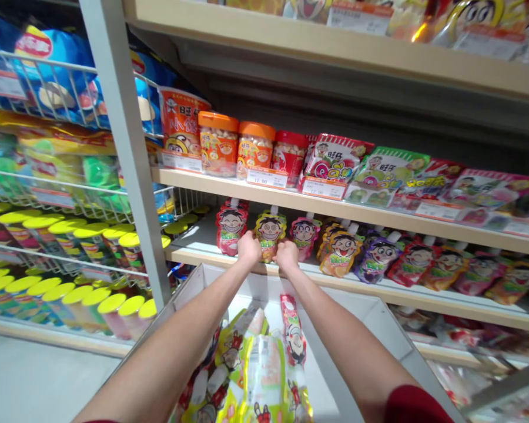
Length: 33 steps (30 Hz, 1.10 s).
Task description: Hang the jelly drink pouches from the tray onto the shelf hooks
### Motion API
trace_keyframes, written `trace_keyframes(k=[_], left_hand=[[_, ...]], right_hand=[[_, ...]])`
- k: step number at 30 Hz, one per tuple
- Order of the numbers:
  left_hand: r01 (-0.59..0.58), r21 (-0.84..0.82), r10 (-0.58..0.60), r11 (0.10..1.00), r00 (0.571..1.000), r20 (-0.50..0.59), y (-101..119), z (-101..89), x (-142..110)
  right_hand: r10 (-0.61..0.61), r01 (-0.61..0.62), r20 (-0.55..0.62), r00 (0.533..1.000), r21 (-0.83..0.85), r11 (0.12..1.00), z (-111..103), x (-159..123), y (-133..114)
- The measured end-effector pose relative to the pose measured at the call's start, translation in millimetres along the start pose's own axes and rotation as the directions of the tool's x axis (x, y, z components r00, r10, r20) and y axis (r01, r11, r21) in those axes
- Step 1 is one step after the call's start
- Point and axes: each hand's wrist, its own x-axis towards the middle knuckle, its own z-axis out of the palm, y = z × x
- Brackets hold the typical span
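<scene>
Two hands at one yellow pouch, steadying or setting it at the shelf's front edge, I judge.
With my left hand (249, 248) at its left side and my right hand (287, 254) low at its right, I have the yellow pouch (270, 228) upright, fingers curled; whether they pinch it I cannot tell. A red pouch (231, 226) and a pink pouch (304, 231) flank it on the shelf (423, 302); below, the white box (352, 301) holds more packs (264, 373). Such soft packaging calls for light, even pressure, clear of both neighbours.
</scene>
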Motion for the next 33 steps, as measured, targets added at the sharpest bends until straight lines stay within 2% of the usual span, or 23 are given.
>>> trace_keyframes(k=[5, 9, 12, 15, 17, 19, 22, 26, 31, 32, 33], left_hand=[[0.002, -0.006, -0.001, 1.0, 0.999, 0.035, -5, -0.3, -12], [-0.045, -0.094, 0.053, 0.995, 0.995, 0.088, -17, -2.5, -42], [-0.043, -0.163, 0.075, 0.986, 0.977, 0.201, -26, -1.6, -76], [-0.045, -0.127, 0.091, 0.991, 0.92, 0.38, -29, 1.2, -112], [-0.121, -0.064, 0.136, 0.991, 0.862, 0.489, -28, 3.1, -132], [-0.234, 0.006, 0.19, 0.972, 0.806, 0.561, -28, 4.6, -147], [-0.37, 0.137, 0.217, 0.919, 0.764, 0.608, -32, 5.7, -156], [-0.421, 0.263, 0.183, 0.868, 0.764, 0.619, -39, 4.9, -157], [-0.416, 0.265, 0.189, 0.87, 0.777, 0.601, -41, 3.7, -158], [-0.417, 0.26, 0.195, 0.871, 0.779, 0.596, -41, 3.5, -158], [-0.418, 0.253, 0.202, 0.872, 0.78, 0.592, -41, 3.3, -159]], right_hand=[[-0.005, 0.006, 0.021, 1.0, -0.047, 0.999, -14, -5, -5], [-0.077, 0.082, 0.058, 0.995, -0.085, 0.993, -40, -29, -2], [-0.16, 0.174, 0.164, 0.973, -0.077, 0.982, -63, -65, 14], [-0.185, 0.221, 0.283, 0.941, -0.102, 0.97, -82, -107, 38], [-0.236, 0.296, 0.368, 0.899, -0.114, 0.949, -90, -129, 51], [-0.314, 0.409, 0.455, 0.833, -0.127, 0.903, -93, -144, 59], [-0.392, 0.567, 0.551, 0.736, -0.186, 0.802, -89, -150, 63], [-0.408, 0.704, 0.654, 0.637, -0.278, 0.654, -81, -137, 59], [-0.459, 0.847, 0.762, 0.456, -0.212, 0.488, -84, -119, 55], [-0.467, 0.851, 0.764, 0.445, -0.198, 0.486, -87, -117, 55], [-0.474, 0.837, 0.75, 0.462, -0.192, 0.513, -92, -115, 55]])
